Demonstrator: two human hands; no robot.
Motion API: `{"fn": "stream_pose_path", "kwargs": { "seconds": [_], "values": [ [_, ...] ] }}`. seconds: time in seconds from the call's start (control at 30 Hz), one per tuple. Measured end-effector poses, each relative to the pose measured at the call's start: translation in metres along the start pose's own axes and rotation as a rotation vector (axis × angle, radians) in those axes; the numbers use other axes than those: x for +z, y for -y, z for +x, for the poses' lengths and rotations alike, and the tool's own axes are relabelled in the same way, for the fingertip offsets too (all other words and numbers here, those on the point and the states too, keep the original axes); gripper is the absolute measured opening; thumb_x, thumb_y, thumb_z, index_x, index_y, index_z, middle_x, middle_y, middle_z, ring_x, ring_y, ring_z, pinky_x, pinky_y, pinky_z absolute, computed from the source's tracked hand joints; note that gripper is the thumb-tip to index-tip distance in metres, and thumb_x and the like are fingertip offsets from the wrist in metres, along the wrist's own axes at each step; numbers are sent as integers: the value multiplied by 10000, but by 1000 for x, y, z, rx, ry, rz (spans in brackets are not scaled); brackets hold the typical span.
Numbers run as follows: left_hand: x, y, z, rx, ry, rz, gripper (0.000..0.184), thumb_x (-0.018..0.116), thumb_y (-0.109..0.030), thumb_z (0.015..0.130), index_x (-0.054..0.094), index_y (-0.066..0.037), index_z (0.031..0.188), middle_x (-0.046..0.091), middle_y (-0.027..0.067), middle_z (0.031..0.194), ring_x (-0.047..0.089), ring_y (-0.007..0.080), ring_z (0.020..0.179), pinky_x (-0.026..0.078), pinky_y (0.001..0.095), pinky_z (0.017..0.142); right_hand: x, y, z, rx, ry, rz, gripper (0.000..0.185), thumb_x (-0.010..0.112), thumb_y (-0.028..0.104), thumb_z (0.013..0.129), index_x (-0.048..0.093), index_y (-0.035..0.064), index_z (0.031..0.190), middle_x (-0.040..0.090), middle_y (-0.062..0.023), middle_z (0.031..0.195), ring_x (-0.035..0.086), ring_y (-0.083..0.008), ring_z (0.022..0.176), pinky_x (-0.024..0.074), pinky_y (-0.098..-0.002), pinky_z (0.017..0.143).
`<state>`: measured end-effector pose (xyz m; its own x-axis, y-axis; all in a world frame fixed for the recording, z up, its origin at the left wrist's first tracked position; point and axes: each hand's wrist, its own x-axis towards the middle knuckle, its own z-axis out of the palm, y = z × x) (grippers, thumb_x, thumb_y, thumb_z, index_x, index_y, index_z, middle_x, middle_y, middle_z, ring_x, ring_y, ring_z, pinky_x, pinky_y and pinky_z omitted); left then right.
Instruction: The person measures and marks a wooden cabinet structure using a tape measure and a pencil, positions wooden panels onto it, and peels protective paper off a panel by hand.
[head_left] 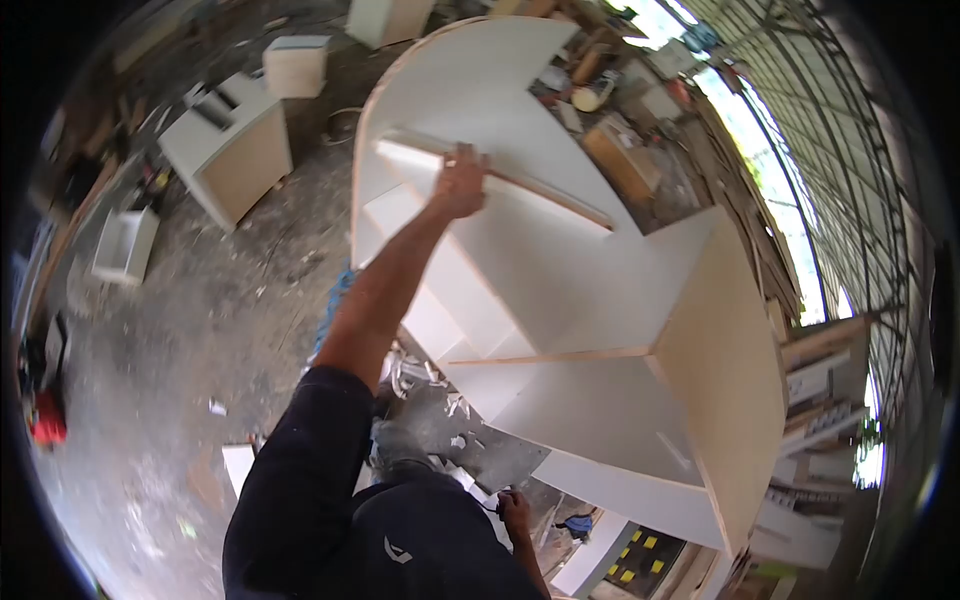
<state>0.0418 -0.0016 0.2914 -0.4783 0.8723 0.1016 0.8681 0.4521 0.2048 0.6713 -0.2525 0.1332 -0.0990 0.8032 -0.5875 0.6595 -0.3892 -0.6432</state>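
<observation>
My left hand (463,185) reaches far forward with its fingers closed over the top edge of a narrow white board (540,195) with a raw wood edge. That board stands inside a large white cabinet (600,290) with a curved end and plywood-coloured edges. Low in the view, close to my body, my right hand (515,512) is closed around a small dark object whose kind I cannot make out. The cabinet's lower panels lie to the right of this hand.
Smaller white and plywood cabinets (235,150) stand on the concrete floor (190,350) to the left, near an open white box (126,245). Wood offcuts and tools clutter the upper right. White scraps lie beneath the cabinet, by a black panel with yellow squares (650,542).
</observation>
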Motion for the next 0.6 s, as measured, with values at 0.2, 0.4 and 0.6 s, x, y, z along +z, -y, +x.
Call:
{"fn": "stream_pose_path", "kwargs": {
  "seconds": [0.2, 0.4, 0.6],
  "values": [
    [33, 61, 39, 276, -137, 134, 369, 718, -372, 865, 684, -300, 1225, 579, 31, 1287, 479, 281, 1294, 276, 615, 1148, 33, -3, -31, 100, -153, 77, 286, 710, 277, 886, 684, 1, 959, 687, -93, 764, 663, -166, 646, 534, -328, 617],
    [47, 114, 14, 760, -248, -204, 329, 706, -297, 915, 674, -43, 1120, 650, 183, 1076, 585, 422, 1067, 392, 575, 1053, 45, -45, -49, 116, -339, -60, 417, 693, 387, 884, 662, -24, 945, 717, -167, 842, 697, -296, 804, 531, -413, 733],
    [4, 100, -96, 345, -246, -410, 418, 617, -236, 1002, 561, 40, 1310, 571, 283, 1174, 533, 457, 1141, 425, 530, 940, 55, -69, -39, 260, -488, 40, 471, 674, 431, 895, 643, -14, 1046, 709, -231, 981, 692, -382, 958, 525, -462, 818]
  ]
}}
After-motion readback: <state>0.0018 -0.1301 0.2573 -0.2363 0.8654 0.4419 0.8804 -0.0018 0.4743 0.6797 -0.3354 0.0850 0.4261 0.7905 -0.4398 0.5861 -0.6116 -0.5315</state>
